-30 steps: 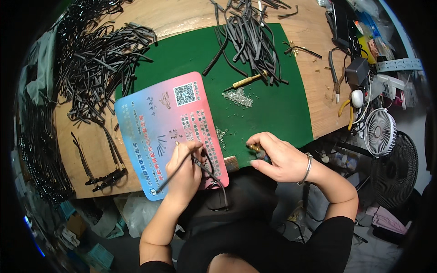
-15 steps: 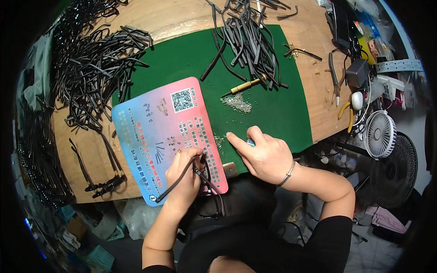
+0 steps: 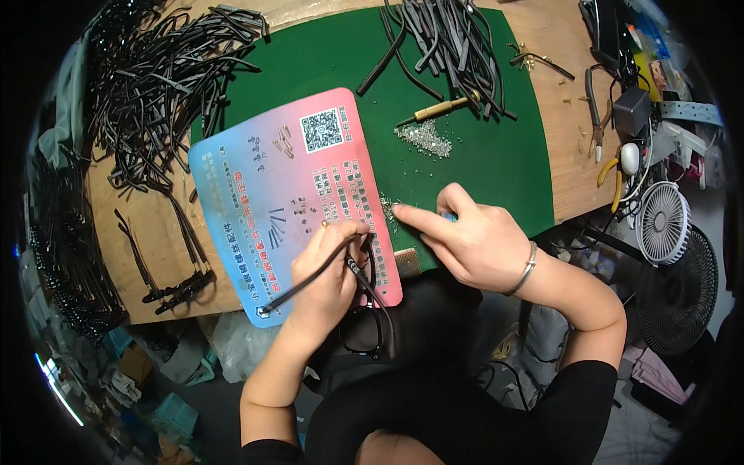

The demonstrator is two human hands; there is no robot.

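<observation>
My left hand [image 3: 324,267] is closed round a dark pair of glasses [image 3: 291,294], its temples sticking out past my fingers. The lens rims hang below, over the edge of a blue-and-pink printed card [image 3: 294,182]. My right hand [image 3: 473,240] has its index finger stretched to a small pile of tiny metal parts [image 3: 390,213] beside the card. Its other fingers are curled round something with a blue end [image 3: 448,217], mostly hidden. On the card lie groups of small screws [image 3: 283,143] and pins. Farther off, a brass screwdriver [image 3: 434,110] lies beside a larger heap of tiny clear-silver pieces [image 3: 425,139].
A green mat [image 3: 504,170] covers the middle of the wooden table. Dark glasses temples are heaped at back left [image 3: 163,101] and back centre [image 3: 449,46]. Yellow-handled pliers [image 3: 608,182] and a white fan [image 3: 664,222] are at the right. More glasses parts [image 3: 178,293] lie at the left.
The whole view has shifted, with the table higher in it. My right index fingertip has come closer to the small pile. The left hand still grips the glasses.
</observation>
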